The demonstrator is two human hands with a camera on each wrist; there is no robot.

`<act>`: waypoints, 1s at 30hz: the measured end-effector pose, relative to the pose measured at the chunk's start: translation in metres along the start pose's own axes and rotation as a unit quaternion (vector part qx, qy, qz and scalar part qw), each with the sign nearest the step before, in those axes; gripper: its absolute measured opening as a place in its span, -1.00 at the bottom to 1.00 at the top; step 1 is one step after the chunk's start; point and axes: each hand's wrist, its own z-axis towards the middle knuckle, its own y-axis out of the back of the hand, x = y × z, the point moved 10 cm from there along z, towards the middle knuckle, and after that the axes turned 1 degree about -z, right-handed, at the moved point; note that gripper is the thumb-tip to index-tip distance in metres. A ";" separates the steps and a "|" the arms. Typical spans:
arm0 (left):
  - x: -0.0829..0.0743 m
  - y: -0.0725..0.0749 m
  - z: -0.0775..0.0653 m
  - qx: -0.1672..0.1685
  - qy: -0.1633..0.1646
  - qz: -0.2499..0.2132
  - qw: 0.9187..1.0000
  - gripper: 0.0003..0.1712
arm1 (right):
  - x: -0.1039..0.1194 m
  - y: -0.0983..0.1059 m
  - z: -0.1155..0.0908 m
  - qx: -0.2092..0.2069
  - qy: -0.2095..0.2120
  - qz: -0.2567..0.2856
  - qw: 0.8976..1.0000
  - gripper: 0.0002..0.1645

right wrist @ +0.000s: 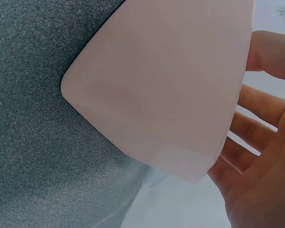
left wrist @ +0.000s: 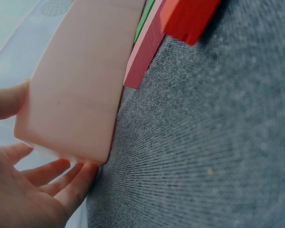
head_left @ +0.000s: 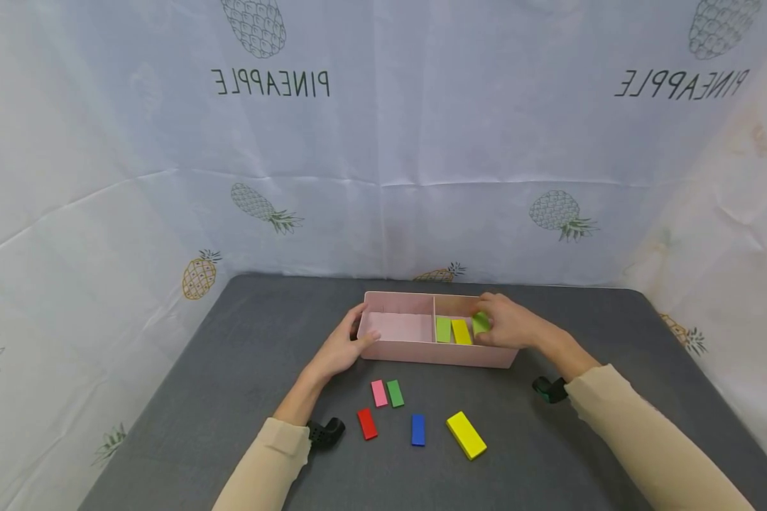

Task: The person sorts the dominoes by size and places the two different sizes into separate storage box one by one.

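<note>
A pink two-compartment box [head_left: 437, 353] stands toward the back of the table. My left hand [head_left: 339, 348] holds its left end, the thumb at the front rim and the fingers along the end wall, as the left wrist view also shows. Over the right compartment, my right hand [head_left: 510, 323] pinches a light green block [head_left: 481, 323] between thumb and fingers. Beside that block, inside the same compartment, are another light green block [head_left: 444, 329] and a yellow block [head_left: 461, 331]. The box wall hides the right fingertips in the right wrist view.
In front of the box on the grey table [head_left: 281, 312] lie a pink block [head_left: 379, 393], a green block [head_left: 395, 393], a red block [head_left: 367, 424], a blue block [head_left: 418, 430] and a larger yellow block [head_left: 466, 435]. A pineapple-print curtain [head_left: 383, 142] hangs behind.
</note>
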 end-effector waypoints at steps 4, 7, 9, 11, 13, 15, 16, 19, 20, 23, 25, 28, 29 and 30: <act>0.000 -0.001 0.000 0.001 -0.002 0.000 1.000 -0.12 | -0.002 -0.002 0.000 0.002 0.000 0.005 1.000 -0.45; -0.001 -0.002 -0.001 0.003 -0.004 -0.002 1.000 -0.12 | -0.004 -0.003 0.000 0.002 -0.005 0.013 1.000 -0.47; -0.001 -0.002 -0.001 0.004 -0.005 -0.003 1.000 -0.12 | -0.004 -0.001 -0.001 -0.001 -0.006 0.016 1.000 -0.49; -0.002 -0.002 -0.001 0.004 -0.004 -0.003 1.000 -0.12 | -0.004 0.002 -0.002 -0.005 -0.008 0.022 1.000 -0.52; -0.002 -0.001 -0.002 0.002 -0.002 -0.001 1.000 -0.12 | -0.002 0.006 -0.004 -0.013 -0.004 0.020 1.000 -0.54; -0.001 0.000 -0.002 -0.001 0.001 0.000 1.000 -0.12 | 0.001 0.011 -0.006 -0.022 -0.003 0.019 1.000 -0.55; -0.001 0.000 -0.002 -0.002 0.002 0.002 1.000 -0.12 | 0.002 0.014 -0.007 -0.028 -0.004 0.017 0.999 -0.55; -0.002 0.000 -0.003 -0.002 0.004 0.004 1.000 -0.12 | 0.009 0.024 -0.012 -0.044 -0.001 0.014 0.999 -0.55; -0.002 0.000 -0.003 -0.002 0.004 0.004 1.000 -0.13 | 0.011 0.026 -0.013 -0.048 0.000 0.014 0.999 -0.55; -0.002 0.000 -0.002 -0.003 0.007 0.005 1.000 -0.12 | 0.019 0.033 -0.019 -0.058 0.005 0.017 0.998 -0.56; -0.001 0.000 -0.002 -0.003 0.008 0.007 1.000 -0.12 | 0.025 0.037 -0.023 -0.064 0.011 0.016 0.998 -0.57; 0.000 0.000 -0.002 -0.004 0.009 0.008 1.000 -0.12 | 0.033 0.041 -0.029 -0.072 0.019 0.011 0.997 -0.57; 0.000 0.000 -0.001 -0.004 0.008 0.010 1.000 -0.12 | 0.036 0.042 -0.031 -0.075 0.022 0.010 0.997 -0.57; 0.000 0.000 -0.001 -0.003 0.008 0.009 1.000 -0.13 | 0.038 0.043 -0.033 -0.079 0.023 0.009 0.997 -0.58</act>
